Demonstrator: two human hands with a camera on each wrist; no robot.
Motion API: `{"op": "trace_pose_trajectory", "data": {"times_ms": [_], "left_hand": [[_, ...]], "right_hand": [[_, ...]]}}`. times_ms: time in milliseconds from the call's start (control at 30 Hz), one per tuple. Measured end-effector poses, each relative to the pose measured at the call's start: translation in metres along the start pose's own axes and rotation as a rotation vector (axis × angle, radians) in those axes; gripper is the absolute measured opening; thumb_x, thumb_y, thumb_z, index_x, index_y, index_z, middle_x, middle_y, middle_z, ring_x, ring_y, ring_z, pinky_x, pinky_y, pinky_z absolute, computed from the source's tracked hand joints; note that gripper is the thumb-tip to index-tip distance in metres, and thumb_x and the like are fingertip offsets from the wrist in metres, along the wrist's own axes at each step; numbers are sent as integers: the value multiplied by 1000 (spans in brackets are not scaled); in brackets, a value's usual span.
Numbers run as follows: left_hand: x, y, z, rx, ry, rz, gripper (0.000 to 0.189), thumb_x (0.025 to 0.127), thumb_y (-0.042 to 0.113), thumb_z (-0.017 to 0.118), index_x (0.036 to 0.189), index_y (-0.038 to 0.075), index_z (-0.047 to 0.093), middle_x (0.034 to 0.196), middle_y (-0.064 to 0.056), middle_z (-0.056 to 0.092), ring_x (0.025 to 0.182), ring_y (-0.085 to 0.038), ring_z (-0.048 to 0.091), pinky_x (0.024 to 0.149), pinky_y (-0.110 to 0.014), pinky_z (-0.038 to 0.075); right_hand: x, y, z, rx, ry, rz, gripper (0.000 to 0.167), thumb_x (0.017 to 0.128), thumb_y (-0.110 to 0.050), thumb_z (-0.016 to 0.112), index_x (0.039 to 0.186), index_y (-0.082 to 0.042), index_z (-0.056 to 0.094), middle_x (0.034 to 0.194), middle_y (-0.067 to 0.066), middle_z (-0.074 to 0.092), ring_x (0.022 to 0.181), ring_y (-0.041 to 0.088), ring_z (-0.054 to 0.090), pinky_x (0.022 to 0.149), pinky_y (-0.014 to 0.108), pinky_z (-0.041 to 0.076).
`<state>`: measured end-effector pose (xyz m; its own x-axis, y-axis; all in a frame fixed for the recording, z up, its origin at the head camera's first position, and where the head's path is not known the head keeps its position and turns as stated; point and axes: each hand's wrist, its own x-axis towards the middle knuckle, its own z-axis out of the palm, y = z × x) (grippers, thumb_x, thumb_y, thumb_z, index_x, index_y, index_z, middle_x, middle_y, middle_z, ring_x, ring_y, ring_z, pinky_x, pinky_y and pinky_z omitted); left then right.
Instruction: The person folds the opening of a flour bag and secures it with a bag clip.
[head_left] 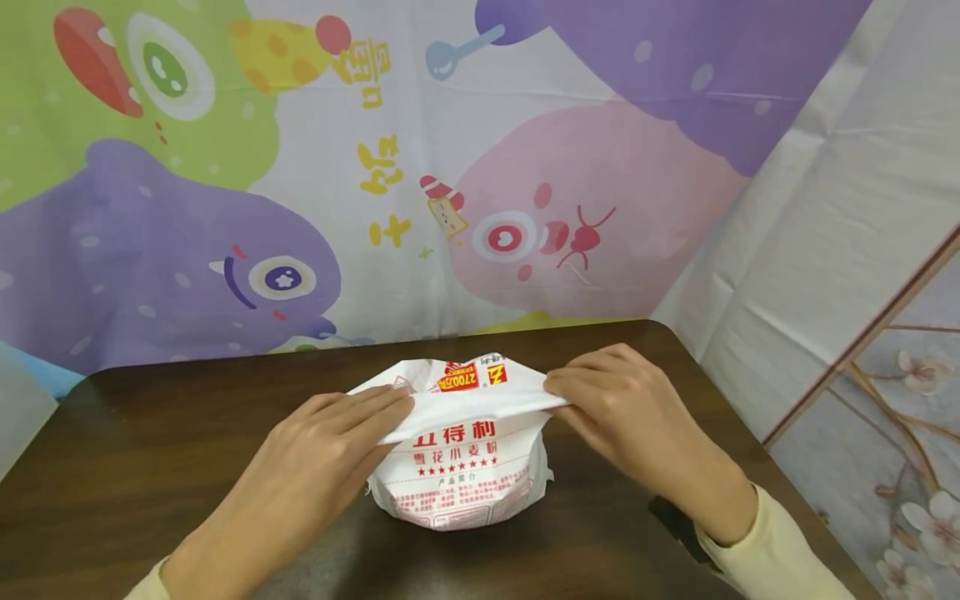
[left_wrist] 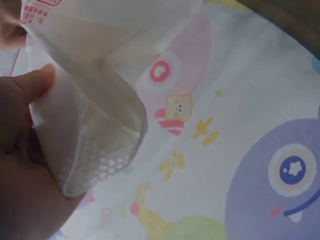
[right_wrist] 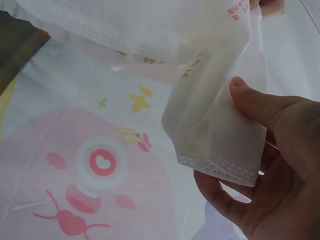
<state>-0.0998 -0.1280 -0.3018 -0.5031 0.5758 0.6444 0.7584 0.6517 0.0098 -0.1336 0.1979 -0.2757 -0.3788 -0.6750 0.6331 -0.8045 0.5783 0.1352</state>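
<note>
A white flour bag (head_left: 465, 492) with red print stands on the table, its top folded over into a flat band. My left hand (head_left: 322, 442) pinches the left end of that fold, fingers on top. At the opposite end, my right hand (head_left: 633, 417) grips the fold in the same way. In the left wrist view, the thumb presses the bag's translucent corner (left_wrist: 107, 135), which has a dotted edge. The right wrist view has the thumb on one face of the other corner (right_wrist: 235, 135) and fingers behind it. The bag's contents are hidden.
The bag is on a dark brown wooden table (head_left: 187, 442). Behind it hangs a cloth (head_left: 405, 283) printed with cartoon monsters. A flower-patterned panel (head_left: 885, 433) lies along the right side. A dark band (head_left: 678, 529) is around the right wrist.
</note>
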Motion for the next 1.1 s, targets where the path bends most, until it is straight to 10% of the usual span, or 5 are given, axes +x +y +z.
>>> {"op": "trace_pose_trajectory", "data": {"times_ms": [300,1100], "left_hand": [[-4,-5,-1,-24,7,30,55,110,38,24,128,9,67,129,-4,66,117,-21,64,95,-36,44],[-22,-10,-20,11,106,90,46,111,27,33,119,1,70,119,-9,70,108,-27,67,109,-20,35]], "right_hand": [[-3,0,-2,13,-3,-11,17,80,-9,76,97,-7,73,99,0,74,90,20,69,79,40,49],[-21,7,-4,32,10,40,15,94,-20,65,102,-8,72,95,0,73,79,17,69,66,37,54]]}}
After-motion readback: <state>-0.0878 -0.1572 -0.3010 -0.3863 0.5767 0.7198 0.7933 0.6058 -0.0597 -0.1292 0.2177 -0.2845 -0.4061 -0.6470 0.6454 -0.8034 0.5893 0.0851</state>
